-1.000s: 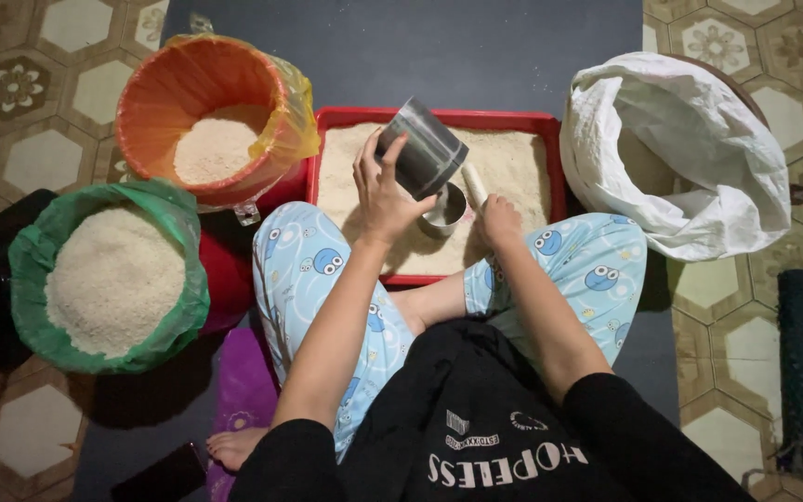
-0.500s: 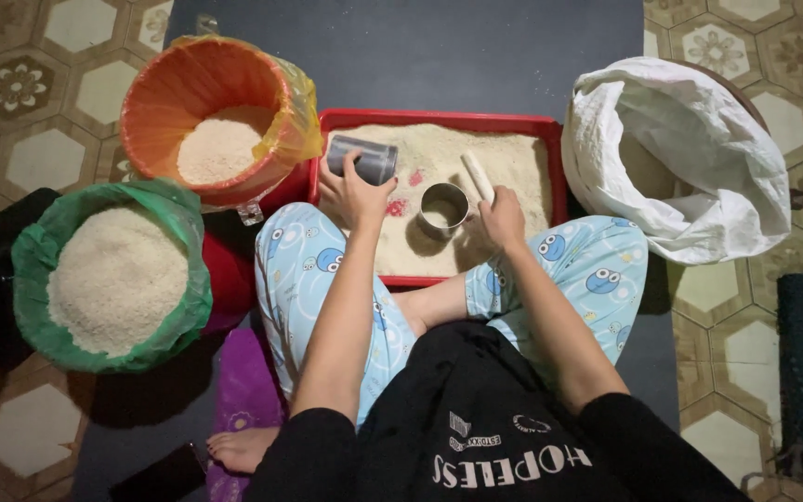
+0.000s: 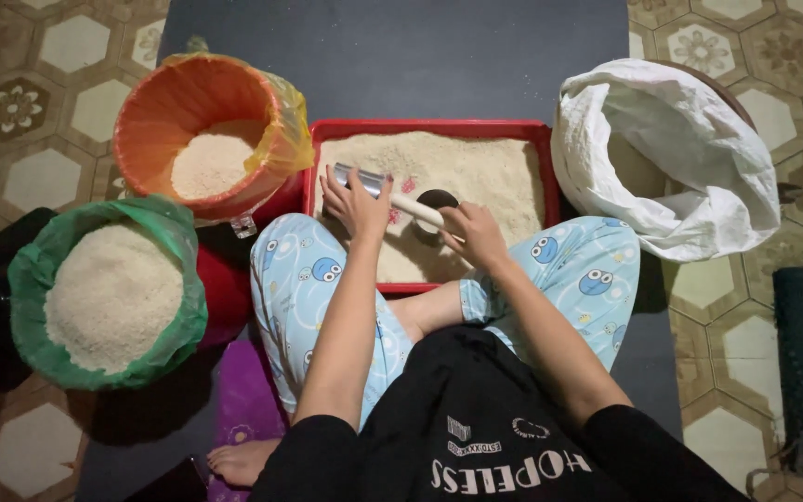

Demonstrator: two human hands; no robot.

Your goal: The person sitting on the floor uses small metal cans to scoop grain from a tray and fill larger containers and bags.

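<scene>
Head view | left hand [image 3: 357,206] grips metal cup [image 3: 362,179] | right hand [image 3: 472,232] grips pale stick [image 3: 415,209] | red tray [image 3: 429,127]

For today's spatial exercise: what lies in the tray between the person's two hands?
In the head view, between left hand and right hand lies a pale stick over rice in the red tray.

Tray [image 3: 429,125]: red, filled with pale beige grain. Cup [image 3: 362,178]: shiny silver metal. Stick [image 3: 417,210]: cream. Small tin [image 3: 438,198]: dark inside. Bucket [image 3: 155,107]: orange, yellow plastic liner, off-white grain. Tub [image 3: 34,270]: green liner, same off-white grain. Sack [image 3: 690,149]: white woven cloth. Trousers [image 3: 304,279]: light blue, printed with round dark-blue cartoon faces with big eyes. Top [image 3: 476,428]: black, white print. Mat [image 3: 401,56]: dark grey. Floor [image 3: 39,167]: tan hexagon tiles, cream centres, some with flower motifs.
</scene>
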